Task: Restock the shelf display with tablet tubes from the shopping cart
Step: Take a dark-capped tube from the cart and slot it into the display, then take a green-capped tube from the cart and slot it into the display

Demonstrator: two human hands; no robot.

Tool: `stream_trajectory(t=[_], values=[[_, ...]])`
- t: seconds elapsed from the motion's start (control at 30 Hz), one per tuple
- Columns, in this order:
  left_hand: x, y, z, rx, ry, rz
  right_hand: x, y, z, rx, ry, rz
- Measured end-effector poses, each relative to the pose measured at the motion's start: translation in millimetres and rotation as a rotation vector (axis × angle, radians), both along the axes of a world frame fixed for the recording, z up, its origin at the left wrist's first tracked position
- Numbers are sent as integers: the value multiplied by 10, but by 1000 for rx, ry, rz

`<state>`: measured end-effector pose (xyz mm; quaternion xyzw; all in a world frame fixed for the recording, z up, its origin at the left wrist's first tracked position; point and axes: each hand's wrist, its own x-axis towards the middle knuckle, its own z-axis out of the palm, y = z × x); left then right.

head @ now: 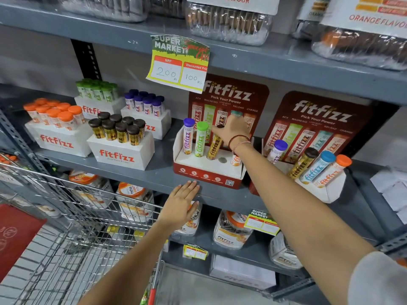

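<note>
In the display stand, right hand grips yellow tube.

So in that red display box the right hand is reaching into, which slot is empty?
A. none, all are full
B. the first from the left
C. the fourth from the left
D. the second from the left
C: in the red display box, an open round hole sits between the gold tube and the orange tube.
</note>
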<state>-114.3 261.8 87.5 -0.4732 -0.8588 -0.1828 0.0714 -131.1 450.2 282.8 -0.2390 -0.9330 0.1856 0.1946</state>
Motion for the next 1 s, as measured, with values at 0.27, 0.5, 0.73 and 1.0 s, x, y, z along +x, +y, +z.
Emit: stream_trajectory(t=[0.27,0.5,0.73,1.0], values=[[18,-5,29,9,-28,-2,-8,-48,8,2,-47,19],[18,-21,42,-19,-47,-5,42,4,29,-23,-44,47],[39,-109,161,24,-85,25,192,-162,-44,-51,83,-38],[2,-962,208,93,-157,285,285,-1058,-529,-89,64,193]])
